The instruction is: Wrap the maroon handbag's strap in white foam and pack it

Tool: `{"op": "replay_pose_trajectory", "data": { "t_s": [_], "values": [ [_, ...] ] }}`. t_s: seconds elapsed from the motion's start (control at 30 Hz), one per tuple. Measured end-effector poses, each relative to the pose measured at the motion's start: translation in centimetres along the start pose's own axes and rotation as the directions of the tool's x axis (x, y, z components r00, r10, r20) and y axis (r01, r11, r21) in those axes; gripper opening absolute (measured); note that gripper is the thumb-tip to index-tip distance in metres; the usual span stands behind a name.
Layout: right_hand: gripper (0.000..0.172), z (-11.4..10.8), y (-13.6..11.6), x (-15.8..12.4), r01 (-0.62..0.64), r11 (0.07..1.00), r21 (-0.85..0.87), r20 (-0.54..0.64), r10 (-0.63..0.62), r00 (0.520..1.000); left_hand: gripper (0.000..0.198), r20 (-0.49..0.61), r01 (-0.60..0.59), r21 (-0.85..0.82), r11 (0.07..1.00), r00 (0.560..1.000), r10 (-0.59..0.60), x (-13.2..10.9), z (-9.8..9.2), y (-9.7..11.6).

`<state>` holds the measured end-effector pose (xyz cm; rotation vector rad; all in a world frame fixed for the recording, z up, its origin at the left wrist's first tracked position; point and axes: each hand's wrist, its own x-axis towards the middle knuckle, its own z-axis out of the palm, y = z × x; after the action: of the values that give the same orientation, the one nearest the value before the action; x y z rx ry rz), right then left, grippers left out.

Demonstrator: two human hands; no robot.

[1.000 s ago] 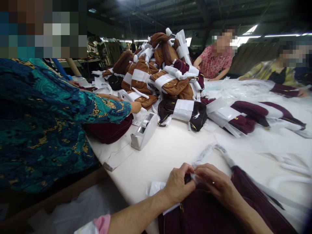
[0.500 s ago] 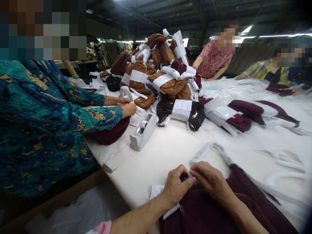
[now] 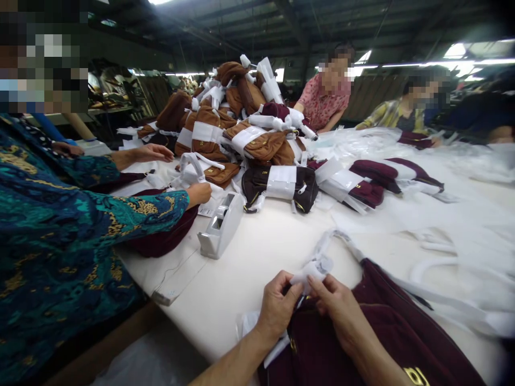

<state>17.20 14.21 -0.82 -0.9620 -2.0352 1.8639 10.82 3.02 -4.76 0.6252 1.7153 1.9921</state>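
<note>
A dark maroon bag (image 3: 386, 327) with gold zips and a gold logo lies in front of me at the table's near edge. At its upper end, white wrapping paper (image 3: 311, 269) surrounds part of the strap or its fitting. My left hand (image 3: 277, 300) pinches the left edge of this paper between thumb and fingers. My right hand (image 3: 336, 305) grips the same paper from the right, its thumb pressed on it. The wrapped strap (image 3: 341, 236) loops up beyond my hands and back to the bag. What lies inside the paper is hidden.
A grey tape dispenser (image 3: 221, 225) stands left of centre. Behind it are a dark brown bag (image 3: 251, 187) and a heap of brown bags (image 3: 205, 140). A co-worker's patterned sleeve (image 3: 140, 214) reaches in from the left. Maroon bags (image 3: 372, 193) and two more people are at the right.
The white paper now shows between my fingers, and my hands have turned slightly around it. The co-worker's hands at the left have moved apart. The whole view has shifted to the right.
</note>
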Motion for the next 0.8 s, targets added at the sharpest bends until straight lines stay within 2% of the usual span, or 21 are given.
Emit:
{"op": "replay_pose_trajectory", "data": {
  "t_s": [0.17, 0.3, 0.37, 0.4, 0.47, 0.53, 0.8],
  "values": [
    [0.044, 1.1, -0.1, 0.8, 0.029, 0.986, 0.167, -0.027, -0.025, 0.999, 0.024, -0.011, -0.064, 0.046, 0.997, 0.998, 0.065, -0.1, -0.2, 0.1],
    [0.041, 1.2, -0.3, 0.5, 0.064, 0.984, 0.165, -0.107, -0.046, 0.993, 0.024, -0.041, -0.021, 0.036, 0.999, 0.999, 0.022, 0.2, -0.2, 0.0],
    [0.039, 1.2, -0.3, 0.4, 0.078, 0.99, 0.115, -0.157, -0.06, 0.986, 0.025, -0.03, 0.051, -0.061, 0.997, 0.998, -0.053, 0.5, -0.2, 0.0],
    [0.039, 1.2, -0.2, 0.4, 0.085, 0.991, 0.098, -0.165, -0.068, 0.984, 0.026, 0.004, 0.127, -0.147, 0.981, 0.992, -0.128, 0.7, -0.3, 0.0],
    [0.041, 1.1, 0.1, 0.6, 0.099, 0.99, 0.096, -0.149, -0.084, 0.985, 0.029, 0.117, 0.312, -0.308, 0.899, 0.95, -0.29, 1.2, -0.5, 0.1],
    [0.044, 1.0, 0.5, 1.0, 0.111, 0.986, 0.124, -0.119, -0.097, 0.988, 0.031, 0.208, 0.435, -0.381, 0.816, 0.9, -0.383, 1.7, -0.8, 0.2],
    [0.04, 0.7, 0.4, 1.3, 0.167, 0.976, 0.138, -0.042, -0.163, 0.986, 0.033, 0.341, 0.552, -0.372, 0.746, 0.829, -0.444, 2.4, -2.1, 1.3]
  ]
}}
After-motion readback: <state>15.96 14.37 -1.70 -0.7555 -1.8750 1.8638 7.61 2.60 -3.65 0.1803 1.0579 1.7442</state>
